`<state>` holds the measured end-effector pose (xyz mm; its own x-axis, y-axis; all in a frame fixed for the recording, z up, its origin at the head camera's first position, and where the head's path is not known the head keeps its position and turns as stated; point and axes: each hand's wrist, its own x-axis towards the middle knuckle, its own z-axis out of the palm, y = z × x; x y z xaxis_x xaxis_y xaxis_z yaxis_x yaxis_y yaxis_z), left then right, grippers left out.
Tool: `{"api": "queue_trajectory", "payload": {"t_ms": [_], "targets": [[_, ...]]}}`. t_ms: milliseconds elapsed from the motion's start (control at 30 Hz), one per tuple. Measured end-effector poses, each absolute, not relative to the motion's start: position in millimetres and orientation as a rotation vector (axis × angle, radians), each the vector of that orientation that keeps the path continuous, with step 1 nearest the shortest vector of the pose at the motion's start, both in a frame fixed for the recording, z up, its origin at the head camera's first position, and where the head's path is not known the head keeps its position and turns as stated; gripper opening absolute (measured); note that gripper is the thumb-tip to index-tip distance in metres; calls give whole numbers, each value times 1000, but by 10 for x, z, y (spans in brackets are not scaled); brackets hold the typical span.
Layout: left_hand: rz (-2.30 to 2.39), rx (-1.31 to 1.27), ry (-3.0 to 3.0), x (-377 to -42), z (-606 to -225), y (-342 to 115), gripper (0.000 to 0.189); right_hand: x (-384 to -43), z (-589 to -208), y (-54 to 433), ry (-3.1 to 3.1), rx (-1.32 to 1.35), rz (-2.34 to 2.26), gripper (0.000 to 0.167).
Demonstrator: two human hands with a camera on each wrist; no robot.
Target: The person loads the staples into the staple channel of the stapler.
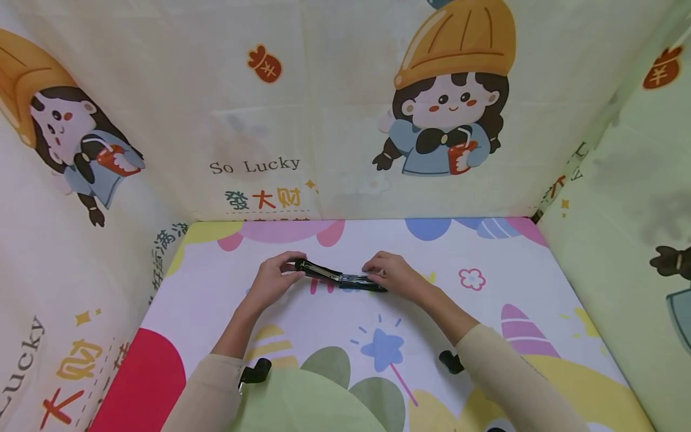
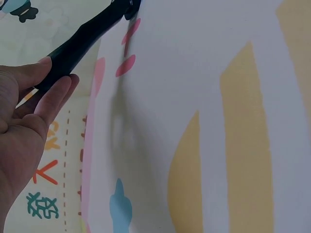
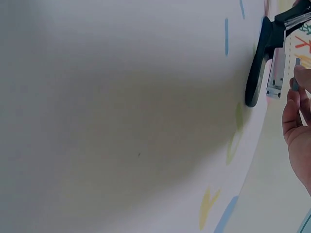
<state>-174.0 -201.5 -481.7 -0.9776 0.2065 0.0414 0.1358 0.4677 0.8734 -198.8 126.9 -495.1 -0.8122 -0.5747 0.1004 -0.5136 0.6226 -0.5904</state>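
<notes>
Stapler (image 1: 322,272) unfolded over table (image 1: 432,324) | my left hand (image 1: 272,277) pinching its one end | my right hand (image 1: 398,278) pinching grey strip (image 3: 295,85) beside its other end

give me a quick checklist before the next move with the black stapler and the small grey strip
1. Long black stapler with silver metal parts opened out: ok, its arms are spread wide.
2. Left hand has a grip: ok, thumb and fingers pinch one end of the stapler.
3. Right hand has the small, narrow grey strip: ok, pinched between thumb and fingers.
4. Strip seated in the narrow silver metal channel: not ok, it is in the fingers, beside the channel.
5. Channel empty inside: cannot tell, too little detail shows.
</notes>
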Motion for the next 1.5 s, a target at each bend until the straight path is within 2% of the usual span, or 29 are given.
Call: {"api": "queue_trajectory", "payload": {"t_ms": [633,1300,1500], "targets": [[1540,313,2639,-1754,-4822,-2019,42,-2013,-4979,1048,2715,-1063,-893,17],[1525,300,2651,-1719,-4804,-2012,43,-1989,-4988,1029,2734,-1075,-833,19],[1530,308,2650,-1724,-4814,-2013,43,-1982,-5027,1038,2770,-1161,-800,20]]}}
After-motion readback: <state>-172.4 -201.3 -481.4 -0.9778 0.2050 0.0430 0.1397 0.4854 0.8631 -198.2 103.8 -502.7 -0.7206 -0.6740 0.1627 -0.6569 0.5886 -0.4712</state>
